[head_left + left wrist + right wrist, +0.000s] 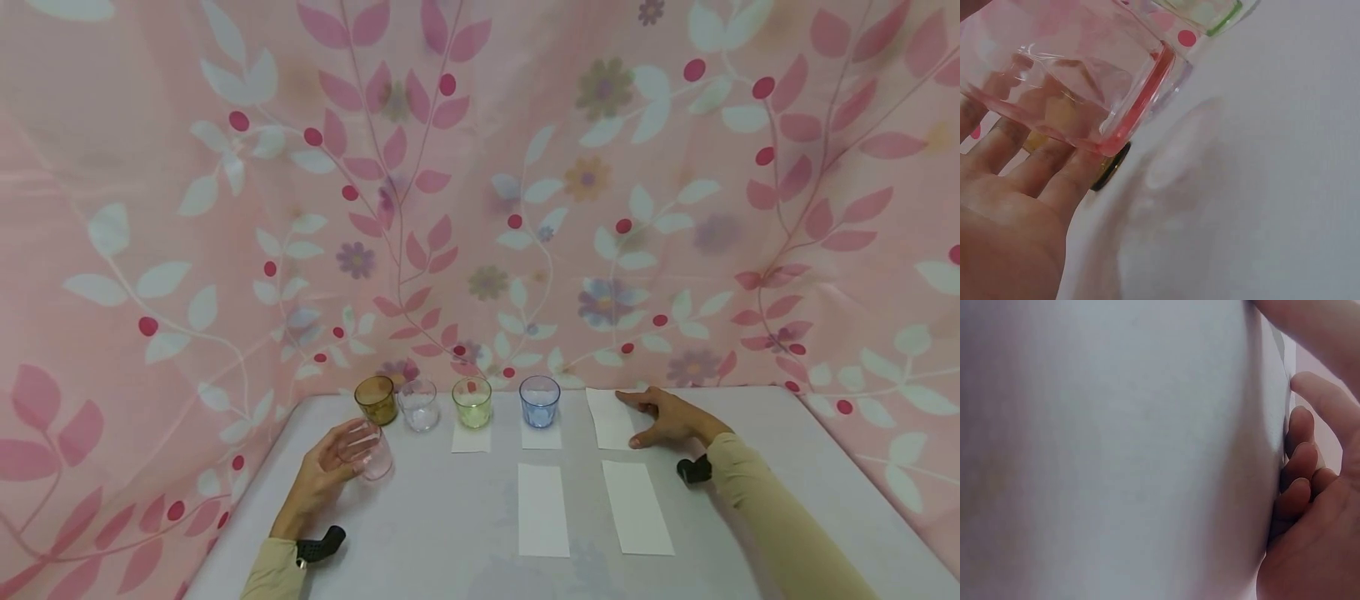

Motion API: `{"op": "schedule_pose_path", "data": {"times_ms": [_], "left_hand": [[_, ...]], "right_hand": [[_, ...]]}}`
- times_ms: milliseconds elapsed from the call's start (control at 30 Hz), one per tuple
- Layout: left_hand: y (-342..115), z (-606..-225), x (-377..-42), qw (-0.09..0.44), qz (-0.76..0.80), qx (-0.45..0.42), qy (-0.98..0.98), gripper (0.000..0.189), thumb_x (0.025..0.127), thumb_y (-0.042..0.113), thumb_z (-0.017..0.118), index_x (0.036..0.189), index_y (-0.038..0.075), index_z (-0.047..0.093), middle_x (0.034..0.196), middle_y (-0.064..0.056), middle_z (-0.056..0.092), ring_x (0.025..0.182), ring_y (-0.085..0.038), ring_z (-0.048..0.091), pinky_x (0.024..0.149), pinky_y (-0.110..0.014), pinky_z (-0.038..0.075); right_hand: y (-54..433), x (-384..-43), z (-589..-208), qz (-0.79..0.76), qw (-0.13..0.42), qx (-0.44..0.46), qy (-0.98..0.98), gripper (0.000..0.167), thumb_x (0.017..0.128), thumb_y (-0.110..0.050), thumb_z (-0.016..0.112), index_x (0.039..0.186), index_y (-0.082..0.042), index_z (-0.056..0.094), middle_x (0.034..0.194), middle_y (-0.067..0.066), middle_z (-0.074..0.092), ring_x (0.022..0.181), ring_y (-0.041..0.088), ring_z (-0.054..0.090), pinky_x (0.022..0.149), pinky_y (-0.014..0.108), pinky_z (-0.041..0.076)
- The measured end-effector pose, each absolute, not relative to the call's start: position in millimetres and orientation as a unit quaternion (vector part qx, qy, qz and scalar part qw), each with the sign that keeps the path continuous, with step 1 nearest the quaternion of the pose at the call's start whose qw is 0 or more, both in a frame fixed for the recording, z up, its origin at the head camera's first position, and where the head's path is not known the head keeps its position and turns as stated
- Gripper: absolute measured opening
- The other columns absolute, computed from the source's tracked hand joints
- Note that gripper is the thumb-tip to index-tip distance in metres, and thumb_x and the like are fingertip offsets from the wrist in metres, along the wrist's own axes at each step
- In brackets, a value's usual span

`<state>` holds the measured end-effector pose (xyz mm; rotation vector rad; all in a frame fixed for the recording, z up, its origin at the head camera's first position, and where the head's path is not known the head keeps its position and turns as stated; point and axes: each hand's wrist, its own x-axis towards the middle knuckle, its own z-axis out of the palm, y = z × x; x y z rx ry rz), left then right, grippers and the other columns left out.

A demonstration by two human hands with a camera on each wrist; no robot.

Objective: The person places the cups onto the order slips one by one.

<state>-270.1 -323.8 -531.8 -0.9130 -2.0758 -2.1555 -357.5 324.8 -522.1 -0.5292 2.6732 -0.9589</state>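
In the head view my left hand holds a clear pink glass, tilted, over the left of the table. The left wrist view shows the pink glass large, with fingers along its side. My right hand touches a white slip of paper at the back right, index finger by its far edge and thumb by its near right corner. The right wrist view shows the other fingers bent against the white surface. A blue glass and a green glass each stand on a white slip.
An amber glass and a colourless glass stand side by side behind the left hand. Two more white slips lie nearer the front of the white table. A pink patterned curtain hangs behind the table.
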Motion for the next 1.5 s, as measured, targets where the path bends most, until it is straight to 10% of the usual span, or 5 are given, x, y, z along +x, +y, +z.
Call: {"op": "schedule_pose_path", "data": {"times_ms": [1500], "left_hand": [[-176.5, -398.6, -304.2, 0.006, -0.700, -0.297, -0.649, 0.069, 0.093, -0.004, 0.076, 0.156, 0.002, 0.049, 0.155, -0.022, 0.057, 0.144, -0.039, 0.054, 0.112, -0.037, 0.054]], "right_hand": [[325.1, -355.0, -521.8, -0.347, 0.135, -0.173, 0.912, 0.100, 0.078, -0.036, 0.096, 0.161, -0.014, 0.046, 0.146, 0.027, 0.050, 0.141, 0.048, 0.046, 0.116, 0.062, 0.043]]}}
